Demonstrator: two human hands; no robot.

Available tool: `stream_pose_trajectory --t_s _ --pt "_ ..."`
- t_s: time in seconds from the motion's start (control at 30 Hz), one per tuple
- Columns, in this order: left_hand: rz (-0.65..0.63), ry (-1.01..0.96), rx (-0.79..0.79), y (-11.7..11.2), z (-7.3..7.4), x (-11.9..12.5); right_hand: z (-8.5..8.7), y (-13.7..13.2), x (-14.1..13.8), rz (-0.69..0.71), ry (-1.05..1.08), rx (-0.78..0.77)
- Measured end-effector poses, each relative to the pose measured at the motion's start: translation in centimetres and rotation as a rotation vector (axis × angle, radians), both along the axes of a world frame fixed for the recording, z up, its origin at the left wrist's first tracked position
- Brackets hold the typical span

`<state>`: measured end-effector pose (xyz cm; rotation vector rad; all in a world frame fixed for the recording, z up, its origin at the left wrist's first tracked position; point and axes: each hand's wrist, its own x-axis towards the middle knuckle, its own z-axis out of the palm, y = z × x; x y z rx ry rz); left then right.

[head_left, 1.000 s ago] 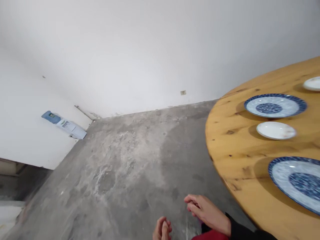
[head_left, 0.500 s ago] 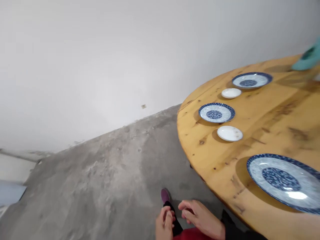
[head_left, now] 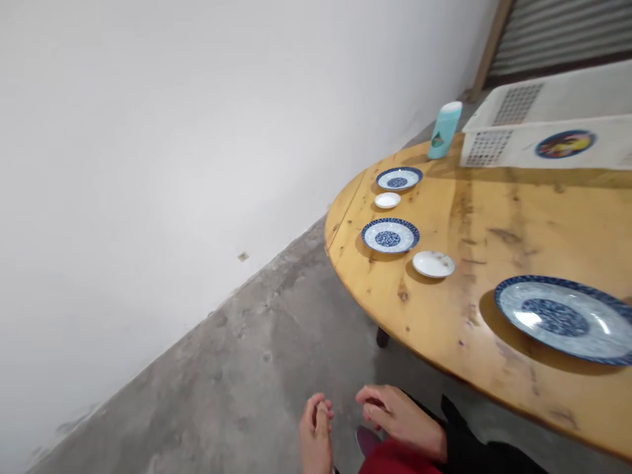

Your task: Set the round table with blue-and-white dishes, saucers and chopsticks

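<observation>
Low in the view, off the near edge of the table, my left hand (head_left: 316,431) hangs over the floor with its fingers loosely bent and nothing in it. To its right, my right hand (head_left: 401,421) is also empty, a gap showing between thumb and fingers. Neither hand touches the wooden table (head_left: 474,342). Closest to my right hand is a large blue-and-white plate (head_left: 557,319). Farther left lie a small white dish (head_left: 433,264), a blue-rimmed plate (head_left: 390,235), another small white dish (head_left: 388,200) and another blue-rimmed plate (head_left: 399,178).
A turquoise bottle-like container with a white top (head_left: 444,130) stands at the table's far side, beside a white plastic basket (head_left: 523,146). A white wall (head_left: 172,131) and grey concrete floor (head_left: 237,368) lie left. A corrugated shutter (head_left: 567,36) is behind.
The view has swung right, bringing the basket and shutter into sight and the whole turquoise container. Both hands stay empty in nearly the same pose, a little farther apart.
</observation>
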<state>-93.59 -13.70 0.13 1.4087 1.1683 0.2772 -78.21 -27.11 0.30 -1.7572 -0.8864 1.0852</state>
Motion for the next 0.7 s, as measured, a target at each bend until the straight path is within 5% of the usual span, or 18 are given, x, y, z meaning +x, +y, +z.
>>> stream_pose_trajectory --t_s 0.3,0.53,0.7 --pt "-0.344 -0.064 -0.019 5.1 -1.0 8.1 -0.7 7.0 4.5 -0.064 -0.008 0.031" --pt "-0.235 0.055 0.022 14.3 -1.6 13.6 -2.3 15.5 11.8 -0.169 0.045 0.087" --pt "-0.321 0.086 0.065 18.1 -0.4 20.9 -2.0 17.8 18.1 -0.327 0.102 0.113"
